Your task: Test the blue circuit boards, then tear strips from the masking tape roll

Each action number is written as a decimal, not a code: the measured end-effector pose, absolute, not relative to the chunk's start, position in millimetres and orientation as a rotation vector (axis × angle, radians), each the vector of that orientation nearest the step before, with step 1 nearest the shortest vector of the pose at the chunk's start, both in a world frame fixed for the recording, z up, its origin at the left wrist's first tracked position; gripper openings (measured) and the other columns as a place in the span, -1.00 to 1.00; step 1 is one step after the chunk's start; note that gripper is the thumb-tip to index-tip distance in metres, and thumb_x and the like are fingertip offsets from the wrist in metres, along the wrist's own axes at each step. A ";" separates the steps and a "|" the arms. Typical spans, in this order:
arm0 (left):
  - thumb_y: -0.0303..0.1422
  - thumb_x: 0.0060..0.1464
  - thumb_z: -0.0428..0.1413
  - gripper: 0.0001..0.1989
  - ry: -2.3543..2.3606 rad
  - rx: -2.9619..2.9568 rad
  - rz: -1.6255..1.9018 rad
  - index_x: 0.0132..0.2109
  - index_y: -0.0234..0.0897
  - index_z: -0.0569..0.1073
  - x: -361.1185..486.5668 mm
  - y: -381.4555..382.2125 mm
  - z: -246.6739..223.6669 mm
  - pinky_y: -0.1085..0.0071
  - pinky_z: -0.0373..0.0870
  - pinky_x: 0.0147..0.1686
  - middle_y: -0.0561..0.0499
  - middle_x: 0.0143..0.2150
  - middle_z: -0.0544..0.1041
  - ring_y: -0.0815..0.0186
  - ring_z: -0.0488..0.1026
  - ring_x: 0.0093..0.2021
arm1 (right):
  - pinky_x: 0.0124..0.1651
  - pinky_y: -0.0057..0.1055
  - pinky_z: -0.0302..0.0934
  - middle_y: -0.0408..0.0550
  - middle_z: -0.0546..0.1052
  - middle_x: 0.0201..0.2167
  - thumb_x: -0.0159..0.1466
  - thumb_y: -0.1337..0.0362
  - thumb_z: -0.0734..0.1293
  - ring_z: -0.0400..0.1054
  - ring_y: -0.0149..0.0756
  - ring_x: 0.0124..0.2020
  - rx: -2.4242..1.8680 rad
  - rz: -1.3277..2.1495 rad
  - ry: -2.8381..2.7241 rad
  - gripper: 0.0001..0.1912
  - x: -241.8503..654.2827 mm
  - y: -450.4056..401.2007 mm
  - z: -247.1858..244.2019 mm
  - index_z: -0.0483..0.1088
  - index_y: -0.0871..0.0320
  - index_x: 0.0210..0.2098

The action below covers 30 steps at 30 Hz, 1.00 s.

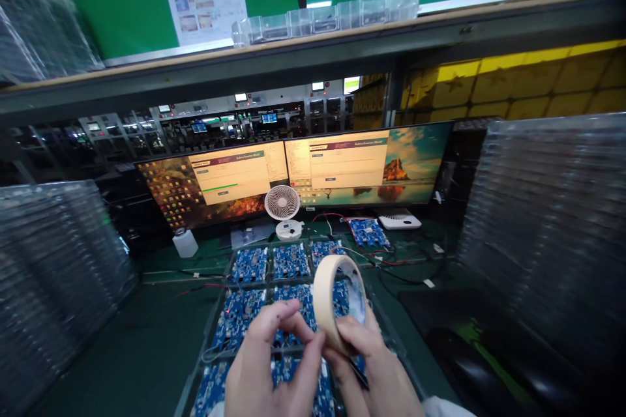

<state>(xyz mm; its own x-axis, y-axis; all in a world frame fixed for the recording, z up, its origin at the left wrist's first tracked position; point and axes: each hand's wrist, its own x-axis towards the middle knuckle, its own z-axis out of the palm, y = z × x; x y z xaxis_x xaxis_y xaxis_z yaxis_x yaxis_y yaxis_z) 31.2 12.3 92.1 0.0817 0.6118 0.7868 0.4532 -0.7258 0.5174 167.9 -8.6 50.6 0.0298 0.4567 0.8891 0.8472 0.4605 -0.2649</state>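
One roll of tape [323, 296], cream to pale beige, ring-shaped, with a wide open core. The outer face is smooth; the inner wall is paler, with bluish and dark markings not legible. The roll stands on edge, slightly tilted, its outer band turned to the left and its opening to the right. It is held in the right hand [369, 358], the thumb set over the lower rim at the opening. The left hand [276, 358] has its thumb and forefinger tips together at the roll's lower left edge; whether they pinch a tape end cannot be determined. Position: raised above blue circuit boards [292, 262].
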 end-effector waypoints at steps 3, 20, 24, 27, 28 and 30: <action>-0.51 0.09 0.13 -0.57 1.090 2.267 1.813 0.10 -0.21 0.24 31.5 15.5 90.6 0.49 0.43 -0.05 0.06 -0.22 0.52 0.43 0.49 -0.17 | -0.24 -0.43 0.39 0.06 0.48 -0.15 0.34 0.26 0.22 0.45 -0.25 -0.20 -1.171 -0.412 -1.642 -0.77 170.6 -7.5 46.7 0.26 0.15 -0.02; -0.57 0.10 0.09 -0.84 1.020 2.513 1.698 -0.22 -0.23 0.36 25.8 25.1 98.7 0.53 0.39 -0.28 0.09 -0.33 0.48 0.46 0.42 -0.31 | 0.04 -0.25 0.05 -0.12 0.46 -0.32 0.38 0.43 0.07 0.37 -0.36 -0.34 -1.176 -0.504 -1.879 -0.83 173.0 -2.1 56.8 0.18 0.20 -0.07; -0.55 0.04 0.09 -0.81 1.060 2.491 1.692 -0.29 -0.23 0.22 25.9 31.9 91.5 0.55 0.39 -0.33 0.13 -0.38 0.43 0.49 0.40 -0.39 | 0.04 -0.30 0.03 -0.13 0.49 -0.24 0.43 0.34 0.04 0.41 -0.36 -0.25 -1.205 -0.499 -1.898 -0.81 173.1 -3.1 52.9 0.18 0.18 -0.01; -0.55 0.03 0.05 -0.77 1.152 2.497 1.666 -0.31 -0.23 0.12 26.1 36.1 85.3 0.59 0.38 -0.37 0.14 -0.40 0.40 0.51 0.38 -0.43 | -0.14 -0.37 0.18 -0.12 0.49 -0.25 0.46 0.27 -0.01 0.43 -0.37 -0.26 -1.244 -0.399 -1.937 -0.77 170.0 -3.5 55.9 0.17 0.16 -0.01; -0.54 0.04 0.04 -0.76 1.188 2.501 1.648 -0.32 -0.22 0.09 26.2 36.6 83.7 0.60 0.36 -0.40 0.15 -0.42 0.38 0.52 0.36 -0.45 | -0.21 -0.39 0.21 -0.12 0.49 -0.28 0.46 0.24 -0.02 0.43 -0.37 -0.29 -1.238 -0.391 -1.944 -0.76 169.0 -3.3 57.8 0.17 0.16 -0.03; -0.52 0.04 0.02 -0.75 1.267 2.500 1.603 -0.33 -0.22 0.04 27.1 35.2 81.9 0.61 0.31 -0.49 0.16 -0.45 0.34 0.53 0.28 -0.53 | -0.33 -0.43 0.23 -0.15 0.49 -0.34 0.46 0.18 -0.03 0.42 -0.39 -0.37 -1.209 -0.402 -1.937 -0.75 168.3 -2.0 62.2 0.17 0.14 -0.06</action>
<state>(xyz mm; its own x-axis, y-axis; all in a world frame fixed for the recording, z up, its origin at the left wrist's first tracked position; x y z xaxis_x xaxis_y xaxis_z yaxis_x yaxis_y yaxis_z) 27.1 35.2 81.9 0.2006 0.5633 0.8015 0.6497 -0.6889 0.3215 168.3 -2.0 62.2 -0.2227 0.6049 0.7645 0.8591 0.4925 -0.1394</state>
